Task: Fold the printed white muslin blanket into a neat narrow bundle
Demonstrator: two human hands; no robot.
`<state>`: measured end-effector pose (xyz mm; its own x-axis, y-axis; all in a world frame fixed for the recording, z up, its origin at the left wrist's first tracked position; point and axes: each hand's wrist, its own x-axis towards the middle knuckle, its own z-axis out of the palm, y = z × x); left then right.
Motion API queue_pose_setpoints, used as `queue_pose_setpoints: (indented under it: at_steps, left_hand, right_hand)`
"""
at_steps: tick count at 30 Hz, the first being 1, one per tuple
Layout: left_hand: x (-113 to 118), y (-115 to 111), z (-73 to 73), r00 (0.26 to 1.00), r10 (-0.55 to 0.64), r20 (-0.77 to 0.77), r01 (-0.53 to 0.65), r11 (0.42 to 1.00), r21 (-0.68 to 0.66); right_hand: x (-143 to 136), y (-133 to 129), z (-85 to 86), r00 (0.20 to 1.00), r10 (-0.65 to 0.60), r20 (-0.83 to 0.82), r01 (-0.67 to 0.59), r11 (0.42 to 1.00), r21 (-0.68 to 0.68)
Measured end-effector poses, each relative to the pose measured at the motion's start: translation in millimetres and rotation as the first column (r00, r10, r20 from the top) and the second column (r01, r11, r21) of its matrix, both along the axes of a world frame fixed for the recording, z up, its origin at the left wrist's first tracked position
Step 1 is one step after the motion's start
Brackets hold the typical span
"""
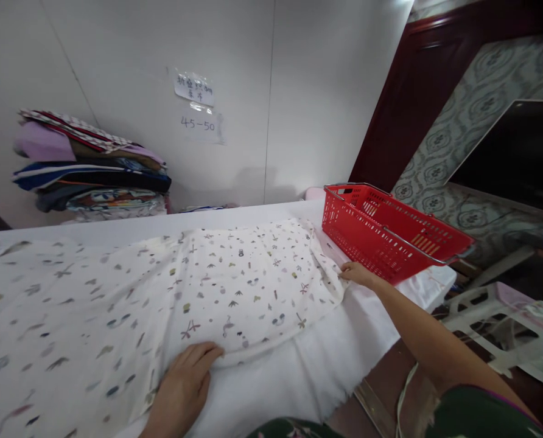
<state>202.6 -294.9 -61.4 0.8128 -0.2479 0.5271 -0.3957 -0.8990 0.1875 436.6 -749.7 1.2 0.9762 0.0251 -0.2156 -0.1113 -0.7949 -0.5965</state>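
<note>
A thin white cloth (248,286) printed with small leaves and shapes lies spread along the table, folded over itself on the right part. At its right end, my right hand (357,274) is closed on the cloth's corner, close to the red basket. My left hand (184,383) rests at the front edge of the cloth, near the fold line, with its fingers lying on the fabric. The cloth's left side runs out of view and shows some loose wrinkles.
A red plastic basket (367,234) with metal handles stands on the white-covered table (299,371) at the right end. Folded fabrics (98,167) are stacked at the back left against the wall. A white plastic stool (504,322) is on the right, below table height.
</note>
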Motion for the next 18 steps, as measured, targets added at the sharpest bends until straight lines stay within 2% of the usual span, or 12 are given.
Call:
queue_pose_setpoints:
  at_steps: [3,8,14,18]
  left_hand:
    - [-1,0,2.2,0.999,-0.011,0.04,0.011,1.0,0.006]
    - [-3,-2,6.4,0.998,-0.029,0.057,0.029,1.0,0.01]
    - [-5,0,0.2,0.999,-0.032,0.031,0.031,0.999,0.03]
    - [-7,-2,-3.6,0.999,0.035,-0.008,-0.035,0.997,0.062]
  right_hand:
    - [-12,-17,-0.9,0.99,-0.141,0.027,0.139,0.989,0.05]
    - [-38,-40,-12.6,0.939,-0.344,0.007,0.343,0.938,0.047]
    - [-32,-36,-19.5,0.91,-0.41,-0.062,0.412,0.911,0.018]
    - [-27,-37,-19.9,0.924,-0.369,-0.106,0.36,0.929,-0.089]
